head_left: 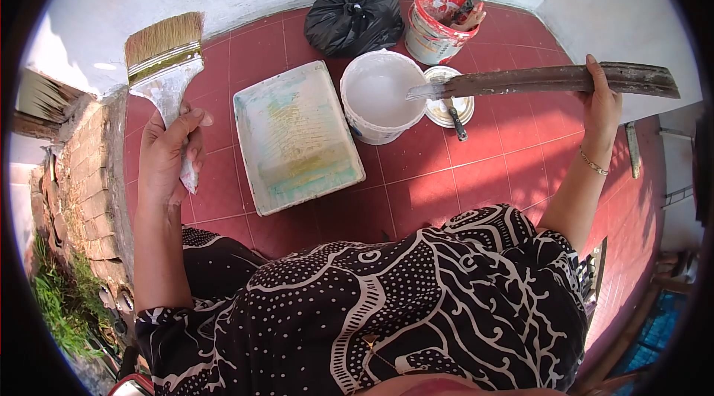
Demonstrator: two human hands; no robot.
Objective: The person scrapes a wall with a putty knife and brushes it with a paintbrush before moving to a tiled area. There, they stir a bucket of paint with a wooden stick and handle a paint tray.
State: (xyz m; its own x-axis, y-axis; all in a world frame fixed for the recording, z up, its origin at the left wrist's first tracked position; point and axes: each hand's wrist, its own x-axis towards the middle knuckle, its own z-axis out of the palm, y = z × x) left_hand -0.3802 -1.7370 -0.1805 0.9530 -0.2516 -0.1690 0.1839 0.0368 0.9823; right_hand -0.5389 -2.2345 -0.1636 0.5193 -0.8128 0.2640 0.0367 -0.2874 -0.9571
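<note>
My left hand is closed round the handle of a wide paintbrush, held upright with its tan bristles pointing up. In my right hand is a long dark wooden stick, gripped near its far right part. The stick's whitened left end reaches over the rim of a white bucket that holds whitish liquid. Between my hands, a white paint tray with yellow and teal stains lies on the floor. A round lid sits right of the bucket, with a dark-handled scraper resting on it.
Against the white wall stand a tied black plastic bag and a red-rimmed, paint-smeared bucket with things inside. Red tiles cover the floor. Stone paving and grass border the left side.
</note>
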